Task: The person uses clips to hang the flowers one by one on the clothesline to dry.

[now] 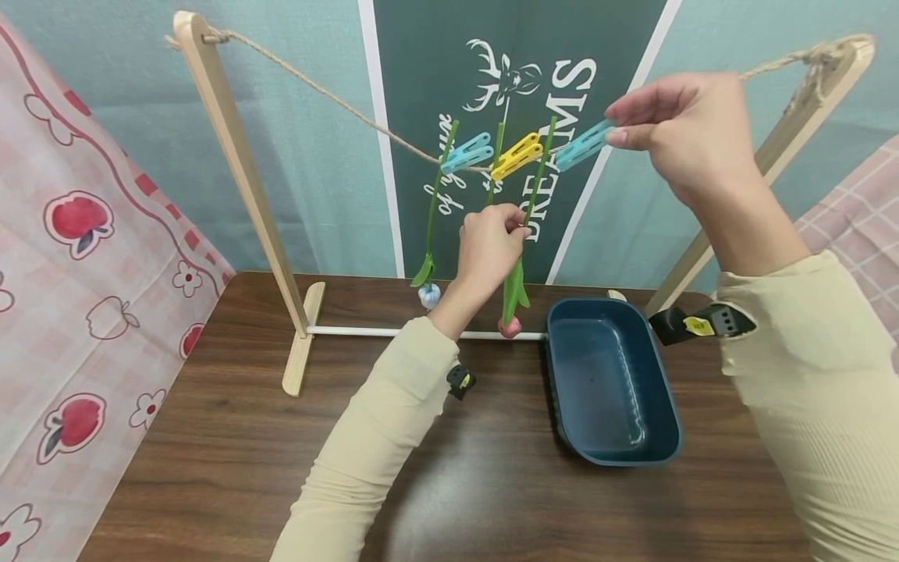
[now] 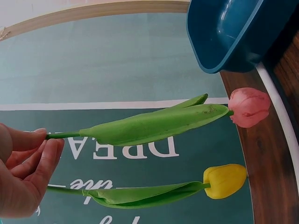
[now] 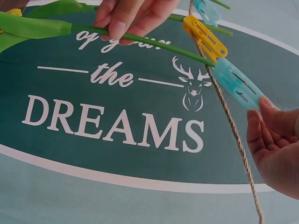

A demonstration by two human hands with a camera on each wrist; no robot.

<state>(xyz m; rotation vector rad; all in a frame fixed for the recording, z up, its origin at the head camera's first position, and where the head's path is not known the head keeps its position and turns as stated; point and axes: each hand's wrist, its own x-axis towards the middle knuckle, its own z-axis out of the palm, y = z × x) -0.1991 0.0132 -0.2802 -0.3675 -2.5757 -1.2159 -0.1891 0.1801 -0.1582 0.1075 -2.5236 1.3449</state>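
My left hand (image 1: 492, 242) pinches the green stem of a pink artificial tulip (image 2: 250, 107), which hangs bloom-down. Between thumb and fingers, my right hand (image 1: 705, 133) holds a light blue clothespin (image 1: 583, 146) by its handle end. In the right wrist view the tip of this clothespin (image 3: 238, 84) is right at the rope and the pink tulip's stem. Farther left on the rope (image 1: 316, 86), a yellow clothespin (image 1: 517, 156) holds a yellow tulip (image 2: 225, 181). Beyond it, another light blue clothespin (image 1: 468, 153) holds a pale blue flower (image 1: 429, 295). Both hang bloom-down.
The rope sags between two wooden posts (image 1: 235, 164), joined low down by a white rod (image 1: 351, 332). A dark blue bin (image 1: 611, 460) stands on the brown wooden table (image 1: 211, 468) at the right. Behind hangs a green printed cloth (image 1: 414, 47).
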